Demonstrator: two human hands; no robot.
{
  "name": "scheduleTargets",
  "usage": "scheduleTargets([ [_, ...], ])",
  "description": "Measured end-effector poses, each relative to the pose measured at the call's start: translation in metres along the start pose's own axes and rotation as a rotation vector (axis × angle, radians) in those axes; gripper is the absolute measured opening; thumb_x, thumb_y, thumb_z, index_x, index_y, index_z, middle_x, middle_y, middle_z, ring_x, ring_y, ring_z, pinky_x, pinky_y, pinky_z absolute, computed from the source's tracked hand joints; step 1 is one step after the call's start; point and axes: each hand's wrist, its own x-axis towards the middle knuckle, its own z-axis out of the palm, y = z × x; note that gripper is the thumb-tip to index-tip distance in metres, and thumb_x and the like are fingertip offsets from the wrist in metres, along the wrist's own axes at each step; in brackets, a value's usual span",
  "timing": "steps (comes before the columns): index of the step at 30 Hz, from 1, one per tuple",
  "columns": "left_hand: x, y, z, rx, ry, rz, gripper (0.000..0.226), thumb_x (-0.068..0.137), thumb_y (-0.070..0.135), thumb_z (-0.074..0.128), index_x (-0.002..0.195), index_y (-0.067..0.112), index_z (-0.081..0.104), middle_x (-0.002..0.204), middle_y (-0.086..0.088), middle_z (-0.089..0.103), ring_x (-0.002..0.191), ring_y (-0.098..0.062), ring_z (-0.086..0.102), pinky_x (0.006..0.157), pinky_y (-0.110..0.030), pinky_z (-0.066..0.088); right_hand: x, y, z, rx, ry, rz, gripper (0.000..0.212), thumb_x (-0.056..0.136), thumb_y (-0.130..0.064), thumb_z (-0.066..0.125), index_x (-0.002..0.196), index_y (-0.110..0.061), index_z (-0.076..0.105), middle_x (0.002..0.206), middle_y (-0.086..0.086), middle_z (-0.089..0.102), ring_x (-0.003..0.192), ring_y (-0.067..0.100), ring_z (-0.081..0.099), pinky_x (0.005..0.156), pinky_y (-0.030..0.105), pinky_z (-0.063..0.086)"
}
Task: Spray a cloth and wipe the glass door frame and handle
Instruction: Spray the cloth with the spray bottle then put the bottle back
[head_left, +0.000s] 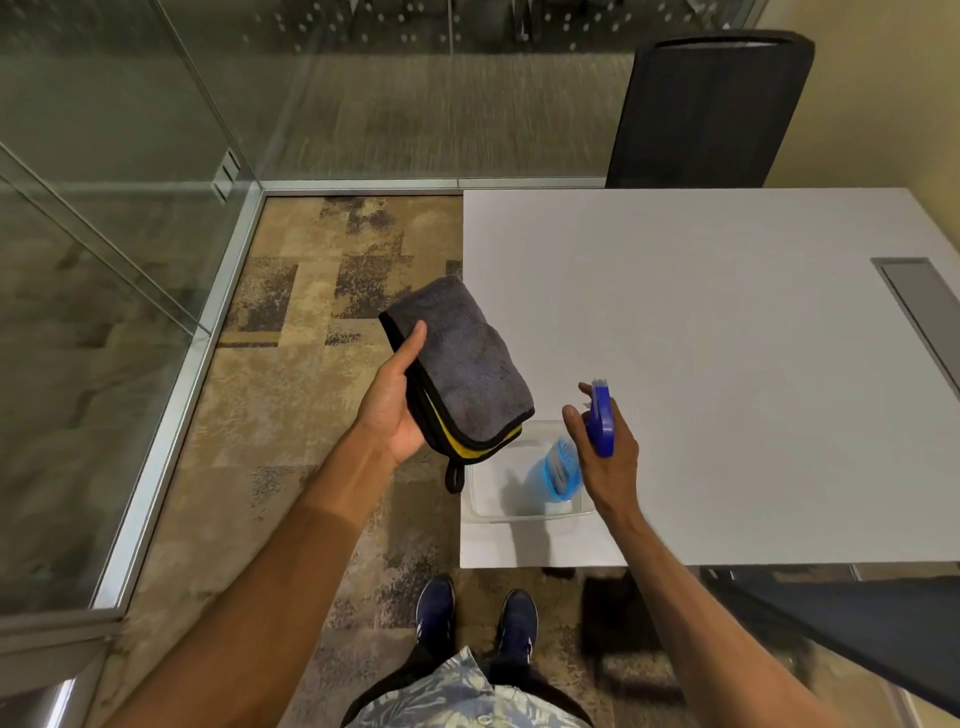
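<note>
Head view: the left hand (397, 400) grips a folded grey microfibre cloth (460, 369) off the bench's (727, 364) near-left corner; the right hand (605, 452) is closed round a blue spray bottle (582, 447) over a clear tray (485, 499). The spraying step appears in hand; next, aim the nozzle at the cloth.

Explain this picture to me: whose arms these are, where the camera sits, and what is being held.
There is no machine here. One camera worn on a person's head looks down at their own arms and shoes. The left hand holds a folded grey cloth with a yellow underside. The right hand grips a blue spray bottle, its nozzle towards the cloth. Under the bottle, a clear plastic container sits on the white table. Glass walls stand at left, and a black chair behind the table.
</note>
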Motion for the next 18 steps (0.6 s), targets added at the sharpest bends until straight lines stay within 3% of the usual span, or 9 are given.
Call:
scheduleTargets([
  [2, 0.001, -0.001, -0.002, 0.002, -0.003, 0.003, 0.056, 0.104, 0.045, 0.059, 0.144, 0.006, 0.06, 0.144, -0.017, 0.065, 0.131, -0.03, 0.066, 0.092, -0.043, 0.062, 0.0, 0.002, 0.0, 0.001, 0.008, 0.004, 0.051, 0.088, -0.053, 0.06, 0.135, -0.031, 0.053, 0.109, -0.04, 0.059, 0.103, -0.012, 0.062, 0.098, 0.039, 0.055],
  [5, 0.001, -0.001, -0.004, 0.0, -0.012, 0.001, 0.05, 0.104, 0.044, 0.06, 0.136, 0.007, 0.069, 0.143, -0.017, 0.066, 0.131, -0.031, 0.065, 0.095, -0.044, 0.061, -0.002, 0.004, 0.0, -0.009, 0.019, -0.005, 0.059, 0.083, -0.066, 0.058, 0.132, -0.033, 0.052, 0.102, -0.044, 0.062, 0.097, -0.013, 0.062, 0.089, 0.027, 0.053],
  [7, 0.002, -0.002, -0.006, -0.007, -0.015, -0.009, 0.048, 0.103, 0.044, 0.06, 0.131, 0.008, 0.072, 0.142, -0.016, 0.066, 0.132, -0.03, 0.065, 0.095, -0.044, 0.061, -0.002, 0.006, 0.0, -0.01, 0.022, 0.0, 0.056, 0.085, -0.062, 0.059, 0.133, -0.033, 0.052, 0.101, -0.043, 0.063, 0.096, -0.014, 0.062, 0.088, 0.026, 0.051],
  [12, 0.003, -0.003, -0.008, -0.013, -0.013, -0.005, 0.047, 0.103, 0.044, 0.061, 0.131, 0.008, 0.072, 0.142, -0.016, 0.067, 0.131, -0.03, 0.065, 0.095, -0.044, 0.061, 0.003, 0.015, -0.002, -0.01, 0.003, 0.021, 0.058, 0.09, -0.041, 0.062, 0.142, -0.018, 0.052, 0.112, -0.028, 0.058, 0.1, -0.016, 0.061, 0.093, 0.035, 0.053],
  [16, 0.002, -0.005, -0.005, 0.0, -0.018, -0.004, 0.044, 0.103, 0.044, 0.061, 0.127, 0.01, 0.076, 0.14, -0.015, 0.069, 0.13, -0.029, 0.066, 0.094, -0.043, 0.061, 0.003, 0.018, -0.007, -0.028, -0.024, 0.003, 0.07, 0.083, -0.059, 0.061, 0.14, -0.019, 0.051, 0.094, -0.011, 0.064, 0.084, 0.002, 0.067, 0.078, 0.015, 0.051],
  [18, 0.002, -0.006, -0.005, 0.003, -0.014, -0.007, 0.044, 0.102, 0.044, 0.062, 0.126, 0.01, 0.076, 0.14, -0.015, 0.069, 0.13, -0.029, 0.067, 0.094, -0.043, 0.061, 0.004, 0.022, -0.01, -0.03, -0.035, 0.006, 0.083, 0.076, -0.065, 0.062, 0.141, -0.015, 0.05, 0.099, -0.001, 0.067, 0.088, 0.008, 0.067, 0.077, 0.015, 0.054],
])
